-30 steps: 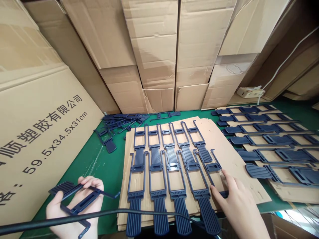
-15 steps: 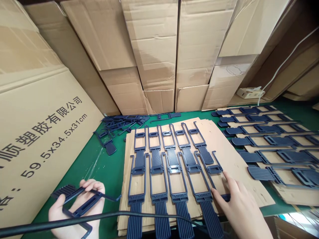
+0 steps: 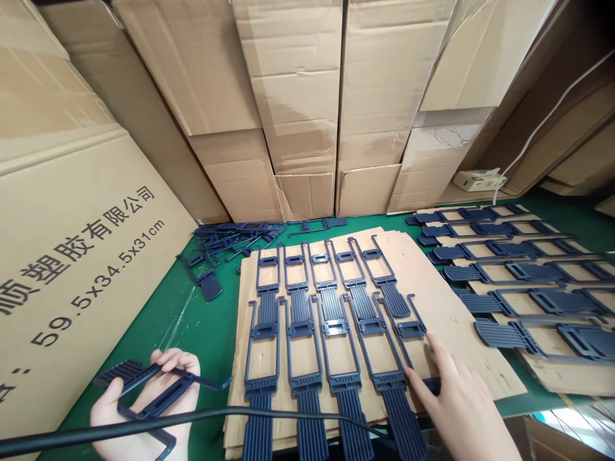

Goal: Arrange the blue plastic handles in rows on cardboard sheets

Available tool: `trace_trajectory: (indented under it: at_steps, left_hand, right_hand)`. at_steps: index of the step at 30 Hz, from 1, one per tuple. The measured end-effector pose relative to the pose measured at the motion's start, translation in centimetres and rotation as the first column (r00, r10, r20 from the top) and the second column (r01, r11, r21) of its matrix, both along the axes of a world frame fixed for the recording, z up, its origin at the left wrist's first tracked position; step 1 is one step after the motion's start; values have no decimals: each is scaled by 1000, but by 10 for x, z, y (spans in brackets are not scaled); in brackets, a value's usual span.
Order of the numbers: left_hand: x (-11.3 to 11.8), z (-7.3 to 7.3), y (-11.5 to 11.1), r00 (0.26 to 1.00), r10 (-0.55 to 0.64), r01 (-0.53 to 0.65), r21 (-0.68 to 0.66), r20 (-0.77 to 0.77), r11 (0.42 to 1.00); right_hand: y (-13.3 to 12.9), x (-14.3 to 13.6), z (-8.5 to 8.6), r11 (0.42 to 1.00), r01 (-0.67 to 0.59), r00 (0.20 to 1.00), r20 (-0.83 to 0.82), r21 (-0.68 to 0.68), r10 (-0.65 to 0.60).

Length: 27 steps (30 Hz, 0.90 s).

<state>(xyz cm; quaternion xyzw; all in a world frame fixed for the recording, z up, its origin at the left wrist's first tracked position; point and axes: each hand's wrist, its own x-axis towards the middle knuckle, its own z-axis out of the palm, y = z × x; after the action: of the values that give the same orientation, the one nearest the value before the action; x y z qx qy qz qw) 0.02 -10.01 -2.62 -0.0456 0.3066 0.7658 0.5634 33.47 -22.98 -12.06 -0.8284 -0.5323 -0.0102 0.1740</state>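
Observation:
My left hand (image 3: 148, 397) is closed around a dark blue plastic bracket (image 3: 168, 395) with a ribbed flap, held up at the lower left. On the cardboard sheets (image 3: 437, 307), my right hand (image 3: 461, 390) grips another dark blue bracket (image 3: 411, 329), thumb on its left side and fingers on its right. Its lower part is hidden under that hand. This bracket lies at the right end of the near row. Beside it lies a matching bracket (image 3: 375, 326), ribbed flap toward me. The far row of brackets (image 3: 319, 258) overlaps the near one.
A heap of loose brackets (image 3: 235, 235) lies at the back left of the green table (image 3: 211, 339). To the right, more brackets (image 3: 516, 272) are laid out on cardboard. Large cartons (image 3: 298, 102) wall the back and left. A black cable (image 3: 206, 415) crosses in front.
The whole view shifts very slightly. Both hands keep their holds, and the brackets lie as before.

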Motion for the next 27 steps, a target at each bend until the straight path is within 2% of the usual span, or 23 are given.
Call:
trace_trajectory:
  at_steps: [6, 9, 16, 19, 21, 24, 26, 27]
  left_hand:
    - [-12, -12, 7, 999, -2, 2, -1, -45, 1000]
    - [-12, -11, 9, 998, -8, 8, -8, -54, 1000]
    - [11, 10, 12, 993, 0, -4, -38, -119, 999]
    - [27, 26, 17, 981, -7, -10, -85, -196, 996]
    - [39, 36, 23, 962, -18, -5, -85, -271, 996]
    - [59, 45, 29, 924, -21, 52, 70, -382, 996]
    - [73, 45, 27, 886, -16, 143, 240, -462, 960]
    - [81, 43, 23, 861, -8, 197, 319, -508, 927]
  right_hand:
    - [2, -3, 3, 1000, 5, 1000, 16, -11, -5]
    - [4, -2, 4, 1000, 4, 1000, 5, -12, -4]
    - [6, 2, 4, 1000, 0, 998, -65, -13, -1]
    - [7, 4, 13, 1000, 1, 995, -101, 5, -1]
    - [10, 5, 24, 998, 2, 995, -99, 65, 5]
    - [16, 2, 44, 964, -8, 993, -110, 264, 38]
    - [21, -5, 58, 928, -33, 969, -214, 371, 120]
    - [23, -10, 64, 919, -63, 931, -310, 389, 195]
